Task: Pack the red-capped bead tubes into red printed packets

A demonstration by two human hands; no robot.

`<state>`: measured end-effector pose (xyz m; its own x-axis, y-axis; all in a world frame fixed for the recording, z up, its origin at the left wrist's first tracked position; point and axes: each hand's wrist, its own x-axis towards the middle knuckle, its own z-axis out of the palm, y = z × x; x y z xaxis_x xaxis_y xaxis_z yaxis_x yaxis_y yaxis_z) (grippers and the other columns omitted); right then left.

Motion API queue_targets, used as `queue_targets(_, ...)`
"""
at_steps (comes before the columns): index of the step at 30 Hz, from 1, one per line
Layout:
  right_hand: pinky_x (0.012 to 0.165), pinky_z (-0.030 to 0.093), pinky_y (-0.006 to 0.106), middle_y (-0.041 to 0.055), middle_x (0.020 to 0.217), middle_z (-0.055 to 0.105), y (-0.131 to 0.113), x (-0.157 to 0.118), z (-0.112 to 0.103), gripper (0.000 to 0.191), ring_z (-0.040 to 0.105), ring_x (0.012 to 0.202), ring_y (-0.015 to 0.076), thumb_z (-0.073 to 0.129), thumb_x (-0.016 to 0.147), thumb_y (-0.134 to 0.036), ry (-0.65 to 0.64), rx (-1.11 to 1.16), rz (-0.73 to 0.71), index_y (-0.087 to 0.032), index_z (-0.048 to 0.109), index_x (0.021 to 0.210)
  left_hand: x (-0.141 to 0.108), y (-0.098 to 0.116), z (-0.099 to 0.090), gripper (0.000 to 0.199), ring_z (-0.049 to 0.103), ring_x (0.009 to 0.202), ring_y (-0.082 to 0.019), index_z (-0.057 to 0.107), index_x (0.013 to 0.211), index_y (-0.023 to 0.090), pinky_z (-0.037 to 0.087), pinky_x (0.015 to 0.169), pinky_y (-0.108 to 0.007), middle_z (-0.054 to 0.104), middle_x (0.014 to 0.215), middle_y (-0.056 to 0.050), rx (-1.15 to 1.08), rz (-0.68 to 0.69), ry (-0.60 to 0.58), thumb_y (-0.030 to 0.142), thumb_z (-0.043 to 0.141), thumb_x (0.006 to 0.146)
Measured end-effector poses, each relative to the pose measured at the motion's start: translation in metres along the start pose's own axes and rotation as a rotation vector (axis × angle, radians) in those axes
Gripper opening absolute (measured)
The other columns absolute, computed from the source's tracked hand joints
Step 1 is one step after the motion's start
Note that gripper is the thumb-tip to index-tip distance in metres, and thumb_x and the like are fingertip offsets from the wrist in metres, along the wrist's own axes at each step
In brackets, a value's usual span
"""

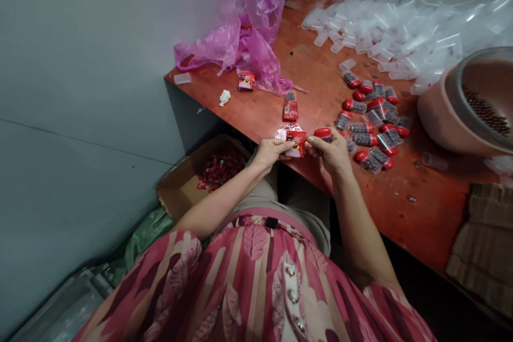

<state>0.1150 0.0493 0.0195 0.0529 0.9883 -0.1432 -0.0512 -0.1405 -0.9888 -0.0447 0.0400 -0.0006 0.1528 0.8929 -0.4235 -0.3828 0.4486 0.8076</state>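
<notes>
In front of my body, above the table's front edge, my left hand (273, 153) pinches a small red printed packet (296, 144) between thumb and fingers. The thumb and forefinger of my right hand (329, 153) close at the packet's right edge. A red-capped clear container (323, 133) shows right at the fingers of that hand; whether they hold it or it lies behind them, I cannot tell. Just beyond the packet are shiny red-and-silver packets (289, 128). Behind these, a container of dark beads sticks out of another red packet (290, 109).
Several red-capped containers (363, 127) lie right of my hands on the red table (401, 208). Beyond them are heaped clear empty cases (385, 37) and a pink tub (444, 112) of dark beads. A pink plastic bag (256, 48) lies behind; an open carton (180, 187) of red packets stands below left.
</notes>
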Motion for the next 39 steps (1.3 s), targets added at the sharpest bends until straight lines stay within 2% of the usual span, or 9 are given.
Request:
queue_targets(5, 0.043, 0.042, 0.018, -0.0039, 0.064, 0.063, 0.010, -0.027, -0.002, 0.025, 0.054, 0.047, 0.0072, 0.068, 0.070, -0.041, 0.064, 0.140, 0.025, -0.020, 0.055, 0.076, -0.002, 0.001, 0.005, 0.027, 0.057, 0.052, -0.009, 0.065, 0.063, 0.010, 0.050, 0.054, -0.023, 0.064, 0.060, -0.003, -0.121, -0.025, 0.050, 0.031, 0.080, 0.056)
queue_targets(8, 0.057, 0.051, 0.022, -0.0032, 0.076, 0.064, 0.016, -0.046, -0.002, 0.024, 0.061, 0.060, 0.0093, 0.066, 0.072, -0.040, 0.059, 0.237, 0.059, -0.022, 0.057, 0.085, -0.001, 0.002, 0.004, 0.030, 0.055, 0.051, -0.008, 0.061, 0.058, 0.011, 0.048, 0.053, -0.022, 0.061, 0.057, -0.001, -0.169, -0.017, 0.092, 0.032, 0.081, 0.053)
queue_targets(11, 0.067, 0.055, 0.027, -0.0028, 0.077, 0.064, 0.019, -0.068, 0.001, 0.023, 0.063, 0.067, 0.0112, 0.065, 0.074, -0.037, 0.016, 0.126, 0.058, -0.023, 0.060, 0.091, -0.003, 0.002, 0.005, 0.033, 0.055, 0.052, -0.007, 0.058, 0.057, 0.011, 0.046, 0.052, -0.020, 0.060, 0.057, 0.000, -0.210, -0.007, 0.110, 0.035, 0.081, 0.054)
queue_targets(15, 0.059, 0.056, 0.027, -0.0024, 0.078, 0.064, 0.020, -0.085, 0.007, 0.035, 0.062, 0.061, 0.0114, 0.063, 0.078, -0.038, -0.082, -0.086, 0.005, -0.024, 0.056, 0.109, -0.010, 0.001, 0.012, 0.036, 0.055, 0.053, -0.007, 0.054, 0.058, 0.012, 0.047, 0.055, -0.021, 0.059, 0.057, 0.001, -0.261, 0.002, 0.078, 0.036, 0.081, 0.055)
queue_targets(22, 0.042, 0.049, 0.019, -0.0057, 0.066, 0.061, 0.018, -0.081, 0.005, 0.038, 0.059, 0.053, 0.0100, 0.070, 0.072, -0.037, -0.089, -0.076, -0.010, -0.022, 0.049, 0.100, -0.021, 0.003, 0.022, 0.040, 0.057, 0.055, -0.009, 0.060, 0.069, 0.011, 0.049, 0.057, -0.023, 0.062, 0.064, 0.000, -0.252, -0.003, 0.023, 0.038, 0.082, 0.051)
queue_targets(32, 0.039, 0.047, 0.019, -0.0051, 0.065, 0.064, 0.012, -0.077, 0.002, 0.044, 0.059, 0.050, 0.0111, 0.072, 0.070, -0.037, -0.019, 0.011, -0.002, -0.022, 0.044, 0.099, -0.024, 0.003, 0.022, 0.039, 0.058, 0.056, -0.010, 0.060, 0.066, 0.011, 0.050, 0.060, -0.026, 0.061, 0.061, 0.002, -0.087, 0.116, -0.045, 0.039, 0.081, 0.050)
queue_targets(39, 0.037, 0.044, 0.018, -0.0061, 0.062, 0.063, 0.014, -0.073, 0.005, 0.043, 0.058, 0.046, 0.0108, 0.071, 0.070, -0.037, -0.073, 0.059, 0.010, -0.022, 0.042, 0.098, -0.021, 0.000, 0.017, 0.036, 0.058, 0.059, -0.010, 0.063, 0.073, 0.012, 0.048, 0.061, -0.025, 0.064, 0.069, 0.000, -0.063, 0.164, -0.094, 0.036, 0.080, 0.054)
